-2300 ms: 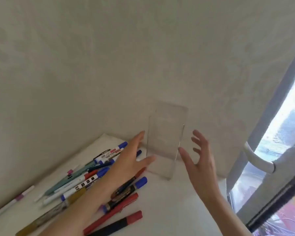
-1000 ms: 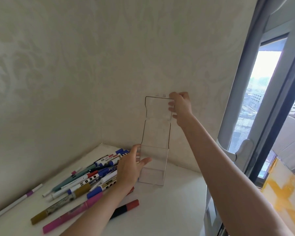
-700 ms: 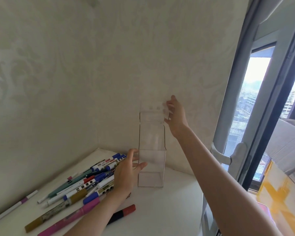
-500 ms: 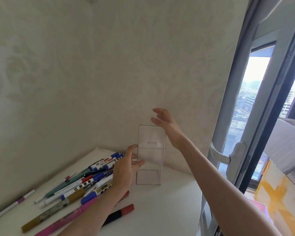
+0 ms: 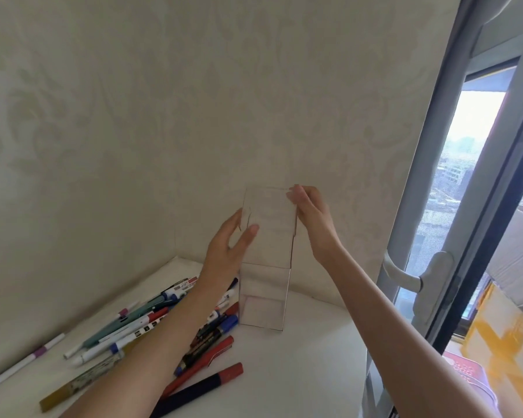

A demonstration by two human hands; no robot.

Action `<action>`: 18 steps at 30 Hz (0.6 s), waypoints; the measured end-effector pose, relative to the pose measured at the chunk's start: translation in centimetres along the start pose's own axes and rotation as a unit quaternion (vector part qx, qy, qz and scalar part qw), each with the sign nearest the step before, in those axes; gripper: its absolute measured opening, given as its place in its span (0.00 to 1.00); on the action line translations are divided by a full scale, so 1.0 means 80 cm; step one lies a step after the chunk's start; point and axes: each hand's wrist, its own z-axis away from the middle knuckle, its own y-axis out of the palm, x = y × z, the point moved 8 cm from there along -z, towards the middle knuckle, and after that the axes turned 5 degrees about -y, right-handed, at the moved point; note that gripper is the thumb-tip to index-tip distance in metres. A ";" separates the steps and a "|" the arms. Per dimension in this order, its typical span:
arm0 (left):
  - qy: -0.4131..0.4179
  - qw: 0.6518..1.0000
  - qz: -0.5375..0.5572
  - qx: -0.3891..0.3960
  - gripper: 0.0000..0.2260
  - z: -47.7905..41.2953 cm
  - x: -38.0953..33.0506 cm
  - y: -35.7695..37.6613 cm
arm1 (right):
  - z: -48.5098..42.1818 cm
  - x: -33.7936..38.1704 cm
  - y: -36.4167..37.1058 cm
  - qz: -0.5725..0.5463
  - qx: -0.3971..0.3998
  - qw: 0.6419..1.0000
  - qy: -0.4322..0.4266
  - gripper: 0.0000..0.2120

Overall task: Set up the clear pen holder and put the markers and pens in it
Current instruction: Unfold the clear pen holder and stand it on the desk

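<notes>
1. Head view, nearest: a dark navy marker with a red cap lies flat on the white tabletop, apart from the main pile.
2. Left of it: a loose pile of assorted markers and pens in blue, red, teal, gold and white, lying flat and overlapping. The left forearm crosses over the pile. A thin white pen with a purple band lies apart at the far left.
3. Centre: the tall clear plastic pen holder stands upright on the tabletop, just beside the pile and near the cream patterned wall.
4. Left hand: fingers spread, thumb and fingertips at the holder's upper left edge; a firm grasp cannot be confirmed.
5. Right hand: fingertips pinched on the holder's upper right corner.
6. Right side: a grey-framed window with a white lever handle.
</notes>
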 end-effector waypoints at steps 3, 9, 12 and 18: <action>-0.011 0.999 0.015 -0.044 0.09 -0.029 -0.032 -0.011 | -0.003 -0.006 0.002 -0.062 0.041 0.997 -0.010 0.17; -0.050 0.999 0.008 -0.003 0.21 -0.071 -0.042 -0.002 | -0.002 -0.006 -0.011 -0.020 0.082 0.996 -0.039 0.19; -0.078 0.997 -0.007 0.022 0.25 -0.074 -0.012 0.004 | -0.017 -0.003 -0.027 0.024 -0.010 0.999 -0.043 0.13; -0.123 0.987 -0.046 0.088 0.31 -0.002 0.062 0.013 | -0.030 -0.014 -0.026 0.071 -0.084 0.994 0.008 0.10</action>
